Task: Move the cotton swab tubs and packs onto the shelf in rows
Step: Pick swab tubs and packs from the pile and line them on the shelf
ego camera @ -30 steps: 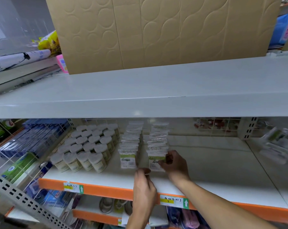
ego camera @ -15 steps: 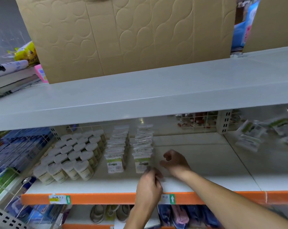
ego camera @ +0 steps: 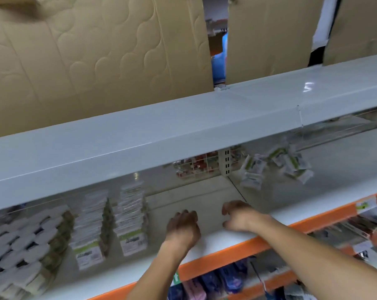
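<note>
Both our hands have left the packs since a second ago: then the right was at the front pack of the right-hand row and the left sat just below it, and now both hang over bare shelf to the right of the rows. Our view has also swung rightward and tilted, so the shelf [ego camera: 230,237] slopes up to the right.

Our left hand [ego camera: 183,227] hovers low over the white surface, knuckles up, fingers curled under; it holds nothing that we can see. Our right hand [ego camera: 239,215] is just beside it, fingers bent in a loose claw, thumb apart, also holding nothing.

Two rows of packs [ego camera: 109,221] stand upright, running front to back, left of our left hand and near it. Left of them, the tubs [ego camera: 25,239] stand in close rows, white lids up, reaching the picture's left edge.

More packs lie in a loose heap [ego camera: 276,167] on the next shelf bay to the right, well apart from the rows and blurred. An orange strip [ego camera: 259,249] edges the shelf front. Above, a white upper shelf [ego camera: 161,128] carries cardboard [ego camera: 96,50].
</note>
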A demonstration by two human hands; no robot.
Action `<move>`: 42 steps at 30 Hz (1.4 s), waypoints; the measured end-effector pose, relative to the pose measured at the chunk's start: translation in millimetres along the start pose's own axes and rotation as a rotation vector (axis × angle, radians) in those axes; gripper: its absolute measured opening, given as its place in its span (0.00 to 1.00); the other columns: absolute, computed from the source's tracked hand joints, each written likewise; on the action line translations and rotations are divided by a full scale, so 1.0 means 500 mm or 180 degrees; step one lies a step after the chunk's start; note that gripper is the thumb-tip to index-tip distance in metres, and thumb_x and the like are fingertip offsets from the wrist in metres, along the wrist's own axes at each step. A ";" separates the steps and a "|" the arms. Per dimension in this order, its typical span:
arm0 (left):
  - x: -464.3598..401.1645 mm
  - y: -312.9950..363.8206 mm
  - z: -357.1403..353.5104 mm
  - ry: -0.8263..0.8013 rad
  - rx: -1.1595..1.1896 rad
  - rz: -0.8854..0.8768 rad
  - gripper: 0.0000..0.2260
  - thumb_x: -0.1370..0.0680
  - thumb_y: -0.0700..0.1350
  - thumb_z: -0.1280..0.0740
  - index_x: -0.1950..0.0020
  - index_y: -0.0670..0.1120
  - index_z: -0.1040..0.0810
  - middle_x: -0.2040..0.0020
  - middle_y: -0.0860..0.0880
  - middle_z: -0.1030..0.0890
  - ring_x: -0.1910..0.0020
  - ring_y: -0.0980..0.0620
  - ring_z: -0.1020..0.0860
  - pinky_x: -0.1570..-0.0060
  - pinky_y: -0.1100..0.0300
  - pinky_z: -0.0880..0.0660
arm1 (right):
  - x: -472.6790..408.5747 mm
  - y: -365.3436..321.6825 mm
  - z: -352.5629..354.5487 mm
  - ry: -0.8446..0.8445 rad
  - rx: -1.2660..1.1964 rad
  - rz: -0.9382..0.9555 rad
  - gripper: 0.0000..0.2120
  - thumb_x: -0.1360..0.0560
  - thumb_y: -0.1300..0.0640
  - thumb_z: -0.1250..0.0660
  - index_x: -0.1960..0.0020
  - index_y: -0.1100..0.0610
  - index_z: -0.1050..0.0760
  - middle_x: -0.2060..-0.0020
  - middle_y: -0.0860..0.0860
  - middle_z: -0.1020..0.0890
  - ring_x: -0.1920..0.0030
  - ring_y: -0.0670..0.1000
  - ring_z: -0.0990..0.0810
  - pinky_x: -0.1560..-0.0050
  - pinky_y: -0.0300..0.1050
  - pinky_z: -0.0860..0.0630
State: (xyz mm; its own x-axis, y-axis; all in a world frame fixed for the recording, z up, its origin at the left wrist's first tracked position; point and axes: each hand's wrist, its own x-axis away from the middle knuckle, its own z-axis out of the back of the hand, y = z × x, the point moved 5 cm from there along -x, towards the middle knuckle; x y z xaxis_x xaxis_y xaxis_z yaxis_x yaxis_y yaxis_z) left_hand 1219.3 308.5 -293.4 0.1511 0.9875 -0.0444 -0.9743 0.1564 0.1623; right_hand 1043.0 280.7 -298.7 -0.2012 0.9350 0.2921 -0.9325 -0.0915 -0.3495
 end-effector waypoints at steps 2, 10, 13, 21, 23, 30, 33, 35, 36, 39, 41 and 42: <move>-0.018 0.031 -0.006 -0.0044 -0.0005 -0.0080 0.13 0.21 0.44 0.41 0.39 0.50 0.24 0.40 0.49 0.23 0.39 0.46 0.26 0.42 0.57 0.29 | 0.013 0.038 0.012 0.0056 -0.0015 -0.0085 0.23 0.24 0.51 0.34 0.31 0.54 0.29 0.32 0.54 0.27 0.34 0.54 0.26 0.39 0.41 0.28; -0.081 0.152 -0.039 -0.0264 0.0151 -0.0270 0.12 0.20 0.48 0.41 0.37 0.51 0.26 0.38 0.50 0.24 0.37 0.48 0.27 0.40 0.58 0.31 | 0.041 0.204 0.064 0.0222 -0.0071 -0.0313 0.20 0.25 0.53 0.34 0.34 0.54 0.27 0.36 0.54 0.24 0.36 0.54 0.26 0.39 0.40 0.29; -0.110 0.205 -0.050 -0.0308 0.0203 -0.0269 0.13 0.20 0.49 0.40 0.36 0.52 0.26 0.38 0.50 0.25 0.36 0.49 0.28 0.39 0.57 0.31 | 0.036 0.274 0.090 0.0272 -0.0071 -0.0367 0.19 0.25 0.52 0.34 0.34 0.53 0.27 0.36 0.53 0.24 0.36 0.53 0.26 0.38 0.40 0.29; -0.213 0.389 -0.084 -0.0271 0.0481 -0.0026 0.13 0.21 0.50 0.39 0.37 0.54 0.25 0.36 0.52 0.25 0.38 0.49 0.26 0.40 0.53 0.26 | 0.004 0.482 0.165 0.0451 0.0085 -0.0404 0.18 0.23 0.47 0.36 0.35 0.51 0.27 0.34 0.51 0.26 0.33 0.53 0.28 0.36 0.42 0.29; -0.239 0.438 -0.091 -0.0225 0.0511 0.0014 0.13 0.22 0.50 0.39 0.37 0.55 0.25 0.35 0.52 0.25 0.38 0.49 0.25 0.39 0.54 0.26 | -0.004 0.536 0.191 0.0516 0.0034 -0.0465 0.17 0.22 0.47 0.37 0.36 0.51 0.27 0.34 0.51 0.26 0.33 0.53 0.28 0.37 0.42 0.28; -0.302 0.564 -0.134 -0.0401 0.0560 0.0182 0.14 0.21 0.52 0.39 0.35 0.54 0.26 0.36 0.51 0.24 0.36 0.49 0.26 0.40 0.56 0.28 | -0.026 0.689 0.245 0.0704 -0.0278 -0.0687 0.17 0.22 0.45 0.37 0.38 0.53 0.27 0.39 0.54 0.24 0.37 0.54 0.25 0.42 0.43 0.27; -0.321 0.604 -0.149 -0.0440 0.0721 0.0296 0.16 0.21 0.53 0.39 0.34 0.54 0.27 0.37 0.51 0.24 0.36 0.49 0.27 0.37 0.55 0.29 | -0.039 0.721 0.249 0.0658 -0.0484 -0.0785 0.22 0.23 0.44 0.36 0.34 0.55 0.31 0.38 0.56 0.25 0.37 0.56 0.25 0.41 0.46 0.27; -0.333 0.622 -0.158 -0.0463 0.0768 0.0356 0.18 0.21 0.54 0.39 0.32 0.53 0.28 0.34 0.51 0.24 0.34 0.49 0.28 0.35 0.55 0.31 | -0.047 0.731 0.248 0.0652 -0.0636 -0.0862 0.27 0.24 0.42 0.35 0.31 0.56 0.34 0.37 0.56 0.26 0.36 0.57 0.26 0.39 0.48 0.26; -0.339 0.626 -0.161 -0.0466 0.0839 0.0413 0.19 0.21 0.55 0.39 0.31 0.52 0.28 0.33 0.51 0.24 0.34 0.49 0.27 0.36 0.56 0.30 | -0.053 0.732 0.249 0.0677 -0.0703 -0.0901 0.28 0.24 0.41 0.34 0.31 0.56 0.34 0.36 0.57 0.26 0.36 0.58 0.26 0.38 0.49 0.26; -0.356 0.627 -0.168 -0.0457 0.1295 0.0734 0.22 0.22 0.57 0.35 0.31 0.50 0.28 0.36 0.51 0.22 0.39 0.51 0.24 0.41 0.58 0.27 | -0.070 0.731 0.250 0.0766 -0.1103 -0.1046 0.34 0.28 0.39 0.30 0.29 0.56 0.34 0.34 0.58 0.28 0.34 0.59 0.27 0.36 0.50 0.28; -0.369 0.627 -0.169 -0.0422 0.1525 0.0921 0.25 0.23 0.58 0.34 0.30 0.49 0.29 0.40 0.51 0.21 0.41 0.51 0.23 0.44 0.60 0.27 | -0.081 0.728 0.249 0.0769 -0.1403 -0.1082 0.37 0.29 0.39 0.28 0.28 0.57 0.33 0.33 0.59 0.29 0.34 0.60 0.27 0.36 0.50 0.28; -0.376 0.629 -0.167 -0.0396 0.1644 0.0995 0.26 0.24 0.59 0.33 0.30 0.48 0.30 0.42 0.51 0.21 0.43 0.51 0.22 0.46 0.61 0.26 | -0.086 0.727 0.248 0.0743 -0.1438 -0.1059 0.37 0.29 0.39 0.28 0.28 0.57 0.33 0.34 0.59 0.29 0.34 0.60 0.26 0.36 0.51 0.27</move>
State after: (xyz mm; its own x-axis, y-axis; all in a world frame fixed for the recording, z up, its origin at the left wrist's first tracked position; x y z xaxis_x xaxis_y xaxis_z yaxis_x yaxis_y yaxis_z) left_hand 870.7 170.5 -316.5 -0.0798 0.9780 0.1928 -0.7734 -0.1827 0.6069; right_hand 675.6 164.7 -327.7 0.1980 0.9436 0.2653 -0.7042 0.3252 -0.6311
